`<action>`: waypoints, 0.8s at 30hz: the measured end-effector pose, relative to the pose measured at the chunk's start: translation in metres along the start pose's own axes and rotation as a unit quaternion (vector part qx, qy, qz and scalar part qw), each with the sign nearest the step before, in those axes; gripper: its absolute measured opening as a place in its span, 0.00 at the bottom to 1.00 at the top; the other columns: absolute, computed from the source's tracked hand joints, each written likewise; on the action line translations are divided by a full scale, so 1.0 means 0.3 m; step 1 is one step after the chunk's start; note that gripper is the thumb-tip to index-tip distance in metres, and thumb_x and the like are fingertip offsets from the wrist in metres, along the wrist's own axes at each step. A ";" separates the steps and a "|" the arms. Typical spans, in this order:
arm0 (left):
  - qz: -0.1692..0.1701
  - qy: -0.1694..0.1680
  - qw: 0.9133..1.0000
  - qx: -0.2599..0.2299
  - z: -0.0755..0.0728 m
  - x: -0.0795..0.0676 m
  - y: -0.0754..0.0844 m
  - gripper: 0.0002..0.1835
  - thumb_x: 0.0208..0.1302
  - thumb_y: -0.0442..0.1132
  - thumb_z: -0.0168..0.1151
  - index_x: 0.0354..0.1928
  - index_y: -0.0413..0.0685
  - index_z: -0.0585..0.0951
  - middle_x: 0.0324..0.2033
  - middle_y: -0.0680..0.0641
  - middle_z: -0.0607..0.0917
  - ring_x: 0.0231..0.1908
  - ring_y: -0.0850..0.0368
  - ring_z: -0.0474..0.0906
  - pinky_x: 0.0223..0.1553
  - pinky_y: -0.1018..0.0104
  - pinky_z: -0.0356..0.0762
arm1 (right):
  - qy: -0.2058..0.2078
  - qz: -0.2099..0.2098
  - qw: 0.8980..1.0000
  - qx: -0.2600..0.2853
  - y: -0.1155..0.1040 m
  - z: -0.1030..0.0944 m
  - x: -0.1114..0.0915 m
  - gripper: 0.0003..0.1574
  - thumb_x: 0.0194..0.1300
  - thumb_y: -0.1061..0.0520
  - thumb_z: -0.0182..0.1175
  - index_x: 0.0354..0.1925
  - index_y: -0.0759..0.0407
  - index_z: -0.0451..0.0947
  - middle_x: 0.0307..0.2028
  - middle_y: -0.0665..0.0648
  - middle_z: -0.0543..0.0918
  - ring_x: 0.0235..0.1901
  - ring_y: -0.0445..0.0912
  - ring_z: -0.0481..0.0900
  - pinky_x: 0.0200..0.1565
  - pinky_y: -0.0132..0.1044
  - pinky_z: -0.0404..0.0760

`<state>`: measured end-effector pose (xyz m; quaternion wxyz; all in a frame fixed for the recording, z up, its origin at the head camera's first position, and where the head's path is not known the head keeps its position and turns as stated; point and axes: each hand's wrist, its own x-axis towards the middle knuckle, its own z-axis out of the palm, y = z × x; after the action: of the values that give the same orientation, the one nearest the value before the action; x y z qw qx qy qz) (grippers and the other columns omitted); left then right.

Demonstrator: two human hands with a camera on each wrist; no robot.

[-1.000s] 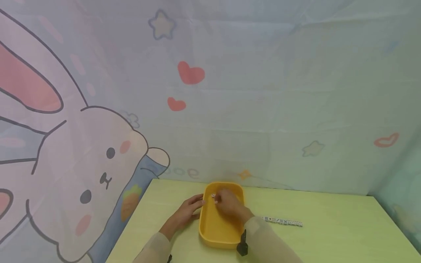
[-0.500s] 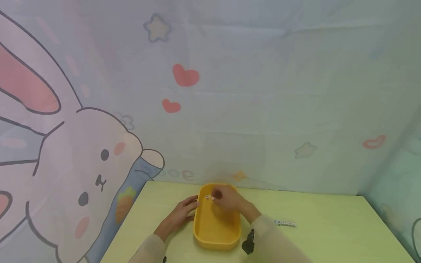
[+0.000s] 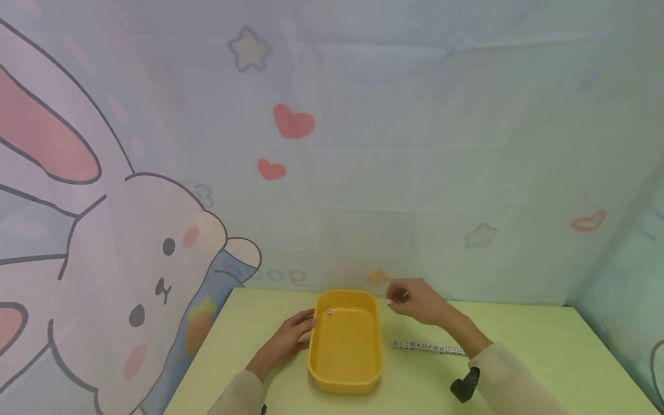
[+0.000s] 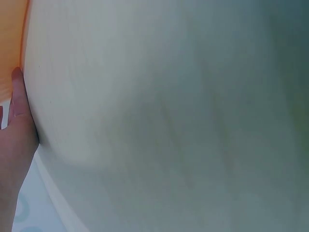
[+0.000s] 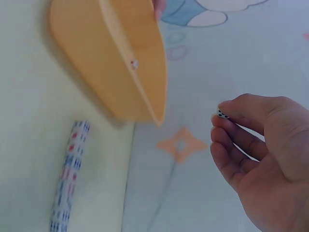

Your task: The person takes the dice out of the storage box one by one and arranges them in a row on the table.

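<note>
A small white die [image 5: 222,113] with dark dots is pinched between the thumb and fingertips of my right hand [image 3: 422,302], which is raised just right of the yellow tray [image 3: 344,360]. My left hand [image 3: 284,341] rests against the tray's left wall with its fingers extended; in the left wrist view, that hand [image 4: 17,140] shows at the left edge. One die [image 3: 329,312] lies inside the tray near its far left corner. To the right of the tray, several white dice stand end to end in a straight row [image 3: 427,347], below my right hand.
The pale yellow-green table [image 3: 519,369] ends at a printed cloth backdrop [image 3: 389,173] with a rabbit, hearts and stars. A dark cable [image 3: 655,363] hangs at the far right edge.
My right hand has come out of the tray to the right, carrying a die. One die stays inside the tray. My left hand keeps its place on the tray's side.
</note>
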<state>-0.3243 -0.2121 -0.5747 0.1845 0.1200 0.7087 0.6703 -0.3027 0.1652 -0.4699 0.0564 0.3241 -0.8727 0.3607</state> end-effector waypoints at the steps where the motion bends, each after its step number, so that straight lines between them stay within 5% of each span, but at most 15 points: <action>1: -0.002 0.001 1.000 0.000 0.001 0.003 0.001 0.33 0.84 0.48 0.53 0.82 0.40 0.61 0.76 0.34 0.67 0.67 0.41 0.76 0.61 0.52 0.83 | 0.003 0.001 1.000 -0.005 0.013 -0.021 -0.021 0.05 0.70 0.64 0.68 0.42 0.55 0.84 0.36 0.45 0.84 0.38 0.40 0.81 0.43 0.37 0.87; 10: -0.003 0.015 1.000 0.001 0.009 0.020 0.002 0.34 0.84 0.47 0.53 0.82 0.38 0.60 0.77 0.33 0.66 0.69 0.39 0.74 0.62 0.49 0.82 | 0.023 0.020 0.999 -0.013 0.146 -0.133 -0.217 0.04 0.72 0.64 0.68 0.41 0.56 0.83 0.37 0.46 0.84 0.37 0.41 0.81 0.39 0.36 0.85; 24: -0.001 0.017 1.000 -0.008 0.008 0.046 -0.012 0.33 0.84 0.47 0.53 0.81 0.38 0.61 0.76 0.33 0.68 0.68 0.40 0.75 0.61 0.51 0.83 | 0.026 0.079 0.994 -0.072 0.371 -0.123 -0.419 0.08 0.66 0.65 0.72 0.39 0.58 0.82 0.34 0.45 0.83 0.34 0.36 0.80 0.36 0.34 0.84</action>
<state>-0.3356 -0.2044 -0.5797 0.1743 0.1067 0.7067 0.6774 -0.2767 0.3148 -0.5507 0.0735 0.2394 -0.9176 0.3087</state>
